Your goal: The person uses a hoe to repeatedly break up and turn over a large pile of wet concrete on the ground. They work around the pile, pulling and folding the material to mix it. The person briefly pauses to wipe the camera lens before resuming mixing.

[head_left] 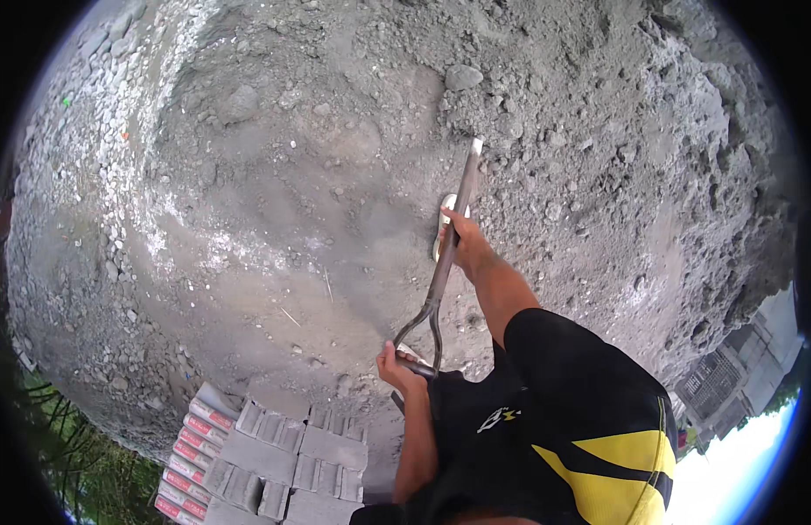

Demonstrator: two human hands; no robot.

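A shovel [440, 284] with a dark shaft and a D-shaped handle slants across the middle of the view. My left hand [402, 369] is closed around the crossbar of its handle, close to my body. Farther up, my right hand [464, 242] grips the shaft. The shaft's far end shows bright metal against the grey soil [510, 114]; the blade cannot be made out there. A light-coloured shoe [445, 210] is partly hidden behind the shaft and my right hand.
Loose grey soil and stones spread around, with a larger rock [463, 77] beyond the shovel. Grey concrete blocks [331, 455] are stacked at the lower left, beside red-and-white packages [193, 455]. A rough dirt bank [729, 175] rises at the right. Plants [90, 446] grow at the lower left edge.
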